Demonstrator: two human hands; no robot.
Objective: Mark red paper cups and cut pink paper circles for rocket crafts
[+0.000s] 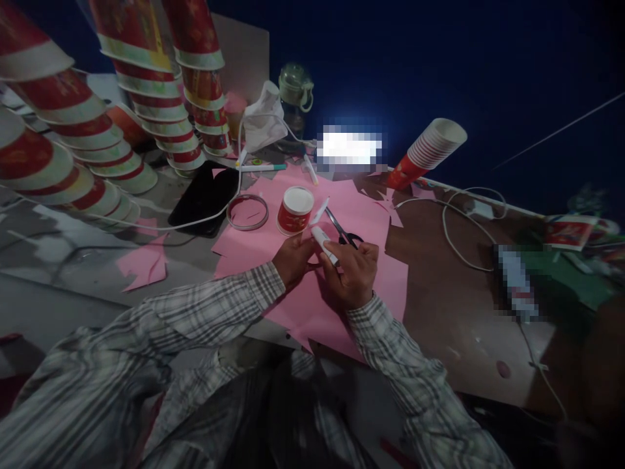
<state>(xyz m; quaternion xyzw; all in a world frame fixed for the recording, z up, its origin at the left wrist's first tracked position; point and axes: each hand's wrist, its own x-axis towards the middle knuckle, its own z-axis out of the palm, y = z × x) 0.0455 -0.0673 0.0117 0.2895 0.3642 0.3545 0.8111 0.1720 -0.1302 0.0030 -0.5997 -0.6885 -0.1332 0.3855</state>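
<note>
My right hand point(354, 270) is closed around a white tube point(325, 245), shaped like a glue stick, tilted up and to the left. Close beside it, my left hand point(294, 260) has its fingers pinched together; what they hold is hard to make out. A small pale pointed piece point(320, 212) shows just beyond the fingertips. Scissors point(340, 228) with dark handles lie partly behind my right hand. A red and white paper cup point(295, 210) stands upside down ahead of my left hand. Pink paper sheets point(288, 309) lie under all of these.
Tall stacks of red and white cups point(146, 98) rise at the left. A dark phone point(205, 198) and a tape ring point(247, 212) lie nearby. At the back are a bottle point(293, 98) and a leaning cup stack point(427, 153). A cable point(445, 225) loops at the right.
</note>
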